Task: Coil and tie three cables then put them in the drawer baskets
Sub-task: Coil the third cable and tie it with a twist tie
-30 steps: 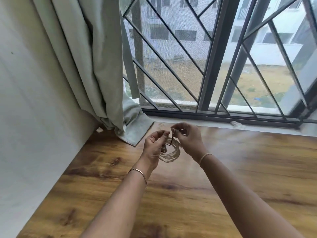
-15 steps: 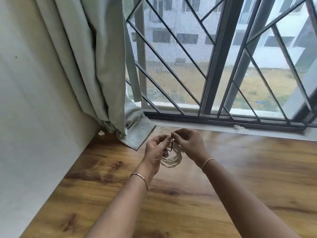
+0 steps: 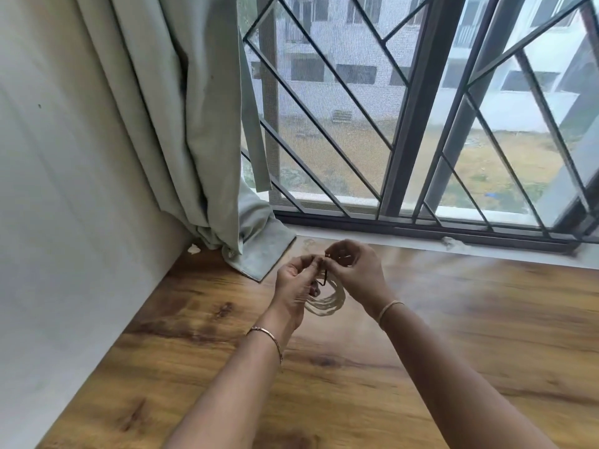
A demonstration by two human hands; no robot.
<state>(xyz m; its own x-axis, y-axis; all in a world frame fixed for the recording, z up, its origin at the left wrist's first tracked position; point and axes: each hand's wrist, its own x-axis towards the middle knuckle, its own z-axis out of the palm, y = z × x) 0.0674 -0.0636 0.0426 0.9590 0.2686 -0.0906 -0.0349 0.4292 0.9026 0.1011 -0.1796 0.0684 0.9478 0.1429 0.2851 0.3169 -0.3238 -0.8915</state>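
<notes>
1. Head view: both hands work just above the wooden tabletop (image 3: 356, 384), near the window sill (image 3: 421, 246) and the hem of the pale green curtain (image 3: 201, 124).
2. The left hand (image 3: 293, 286) has its thumb and fingers pressed together on the top of a coiled white cable (image 3: 327, 304), whose loops hang below the fingers, apart from the wood.
3. The right hand (image 3: 355, 270) pinches a thin dark tie (image 3: 325, 276) at its upper end; the tie runs down across the top of the coil. Whether it is a twist wire or a band is too small to tell.
4. My reading is that the step in hand is binding this coil, so no cable is stowed yet; no drawer baskets show in this view.
5. To do it well, the left pinch should hold all the loops stacked flat, so none slips free while the tie goes round.
6. The right hand should draw the tie snug round the whole bundle, not just a few strands, then close it firmly.
7. Working low over the tabletop means a dropped coil would land close and stay together.
</notes>
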